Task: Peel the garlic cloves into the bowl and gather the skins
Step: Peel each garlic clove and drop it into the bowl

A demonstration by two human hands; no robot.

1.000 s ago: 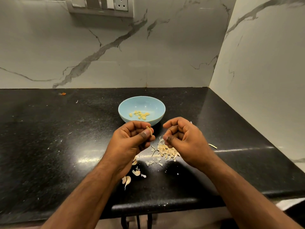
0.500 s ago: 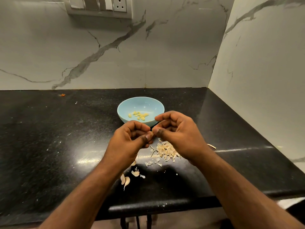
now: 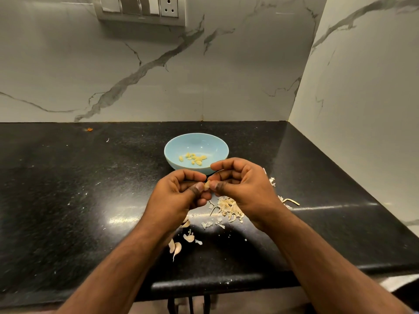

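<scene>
Centrally, small pale garlic clove (image 3: 206,185) was pinched between thumbs and fingertips of left hand (image 3: 179,196) and right hand (image 3: 243,188), both grips curled tight on it, held above black speckled stone worktop (image 3: 68,189). Light blue round bowl (image 3: 196,152) was seen just beyond hands, yellowish peeled cloves (image 3: 195,158) inside. Pile of papery beige skins (image 3: 229,209) was spread under right hand; few unpeeled whitish cloves (image 3: 175,247) were noted near left wrist.

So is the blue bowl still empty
No, the blue bowl already holds a small cluster of peeled garlic cloves on its bottom.
</scene>
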